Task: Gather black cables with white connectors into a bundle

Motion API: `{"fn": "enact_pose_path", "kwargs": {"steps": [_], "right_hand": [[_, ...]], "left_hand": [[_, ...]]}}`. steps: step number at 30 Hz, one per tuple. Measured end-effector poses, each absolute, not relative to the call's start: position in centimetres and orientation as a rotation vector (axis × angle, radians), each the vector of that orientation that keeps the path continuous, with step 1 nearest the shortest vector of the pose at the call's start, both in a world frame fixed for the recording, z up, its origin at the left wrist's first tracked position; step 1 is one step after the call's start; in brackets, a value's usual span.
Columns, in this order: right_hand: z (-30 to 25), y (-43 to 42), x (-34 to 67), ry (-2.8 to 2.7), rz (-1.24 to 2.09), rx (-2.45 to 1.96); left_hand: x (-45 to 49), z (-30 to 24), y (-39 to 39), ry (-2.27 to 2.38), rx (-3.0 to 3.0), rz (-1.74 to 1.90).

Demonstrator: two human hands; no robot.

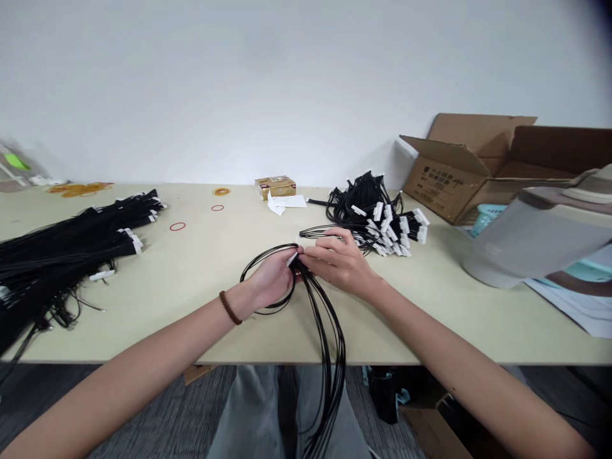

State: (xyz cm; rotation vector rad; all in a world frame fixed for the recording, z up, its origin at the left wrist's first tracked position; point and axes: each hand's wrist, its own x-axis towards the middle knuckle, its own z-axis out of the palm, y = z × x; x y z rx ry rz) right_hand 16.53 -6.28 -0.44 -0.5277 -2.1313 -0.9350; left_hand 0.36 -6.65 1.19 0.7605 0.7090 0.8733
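My left hand (270,280) is closed round a bundle of thin black cables (325,331) near the table's front edge. The cables loop above the hand and hang down over the edge toward my lap. A white connector (292,258) sticks out where the hands meet. My right hand (337,258) pinches the same bundle right beside the left hand, fingers curled on the cables. A brown band sits on my left wrist. Just behind my right hand lies a pile of coiled black cables with white connectors (377,217).
A long heap of straight black cables (71,245) lies at the left. Rubber bands (177,226) and a small gold box (275,187) sit at the back of the beige table (201,268). An open cardboard box (478,166) and a grey container (530,239) stand at the right.
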Motion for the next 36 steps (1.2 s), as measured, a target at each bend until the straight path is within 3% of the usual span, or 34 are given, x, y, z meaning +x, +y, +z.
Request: {"fn": "enact_pose_path", "kwargs": {"steps": [18, 30, 36], "right_hand": [[-0.2, -6.8, 16.1, -2.082, -1.001, -0.467], [1.1, -7.5, 15.8, -2.009, -0.364, -0.666], [1.9, -7.7, 16.0, -1.896, -0.209, -0.683]], "left_hand": [[0.2, 1.0, -6.5, 0.689, 0.780, 0.847], [0.1, 1.2, -6.1, 0.713, 0.830, 0.855], [0.2, 1.4, -6.3, 0.669, 0.825, 0.840]]}}
